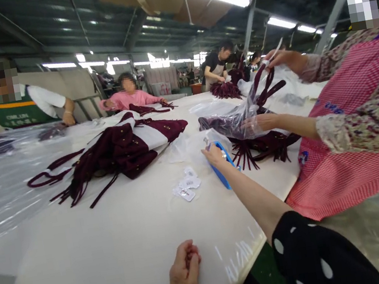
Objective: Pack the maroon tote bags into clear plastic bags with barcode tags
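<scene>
Blue tape dispenser: The dispenser (pixel 222 178), which looked to be for tape, stood on the desk (pixel 102 253) near its right-hand edge, apparently placed there to suit the right hand's reach.
Right hand: The person's right hand (pixel 214 155) stretched over the dispenser's far end, fingers bent; whether its grip was clamped on anything could not be told.
Left hand: Loosely curled near the desk's front edge, the left hand (pixel 184 271) had its fingers together, with nothing visible in the grip.
White tags: A small overlapping pile of tags (pixel 186 186) lay just left of the dispenser, seemingly kept handy.
Clear plastic bag: At right, a co-worker in a red checked apron (pixel 346 125) supported a bag (pixel 240 123) from below with one hand and raised maroon straps (pixel 263 82) with the other, probably to keep its mouth spread. Dark maroon cloth showed inside.
Maroon fringed pieces: One heap (pixel 118 149) lay left of centre, white sheets across it; another fringed piece (pixel 270 145) rested beneath the bag.
Far side: A worker in a green apron (pixel 21 114) leaned over clear plastic sheeting (pixel 5 192); a pink-sleeved worker (pixel 129 98) reached toward more maroon cloth.
</scene>
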Tool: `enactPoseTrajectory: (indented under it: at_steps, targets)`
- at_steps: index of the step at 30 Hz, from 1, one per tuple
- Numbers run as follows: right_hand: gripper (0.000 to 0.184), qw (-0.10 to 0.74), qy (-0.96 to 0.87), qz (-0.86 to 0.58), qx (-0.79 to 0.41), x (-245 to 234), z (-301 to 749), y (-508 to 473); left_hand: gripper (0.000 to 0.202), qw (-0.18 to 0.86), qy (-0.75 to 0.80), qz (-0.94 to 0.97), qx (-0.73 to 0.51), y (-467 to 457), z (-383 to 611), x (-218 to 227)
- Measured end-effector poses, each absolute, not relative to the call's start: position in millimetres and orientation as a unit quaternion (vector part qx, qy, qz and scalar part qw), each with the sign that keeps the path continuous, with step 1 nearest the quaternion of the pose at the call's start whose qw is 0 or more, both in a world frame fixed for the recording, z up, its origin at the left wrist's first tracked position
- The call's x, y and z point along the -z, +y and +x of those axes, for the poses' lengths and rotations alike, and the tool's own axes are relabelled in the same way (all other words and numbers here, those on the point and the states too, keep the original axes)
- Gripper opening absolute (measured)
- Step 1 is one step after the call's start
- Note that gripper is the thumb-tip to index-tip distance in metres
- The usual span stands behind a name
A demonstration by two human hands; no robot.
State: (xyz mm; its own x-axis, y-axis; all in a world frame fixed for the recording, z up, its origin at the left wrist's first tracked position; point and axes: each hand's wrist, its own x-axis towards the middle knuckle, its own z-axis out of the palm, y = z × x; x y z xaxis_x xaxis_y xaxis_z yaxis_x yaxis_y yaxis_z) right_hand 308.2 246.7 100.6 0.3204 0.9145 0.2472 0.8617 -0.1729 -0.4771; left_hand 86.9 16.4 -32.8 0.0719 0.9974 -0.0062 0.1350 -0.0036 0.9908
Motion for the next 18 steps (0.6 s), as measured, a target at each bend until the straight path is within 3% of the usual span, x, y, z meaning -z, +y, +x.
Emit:
enactPoseTrajectory:
  at_steps: [6, 9, 14, 18]
  targets:
    - [0.027, 0.306, -0.708, -0.636, -0.001, -44, 272, 201, 0.026, 0.492, 0.522, 0.539, -0.441, 16, 92, 19]
    - [0.021, 0.253, -0.774, -0.58, -0.008, -16, 245, 173, 0.026, 0.495, 0.522, 0.541, -0.436, 16, 92, 16]
    - [0.028, 0.133, -0.744, -0.654, 0.031, 2, 216, 158, 0.025, 0.497, 0.521, 0.544, -0.431, 14, 92, 15]
    - [0.025, 0.11, -0.775, -0.622, -0.003, 1, 221, 165, 0.024, 0.494, 0.514, 0.548, -0.437, 15, 92, 17]
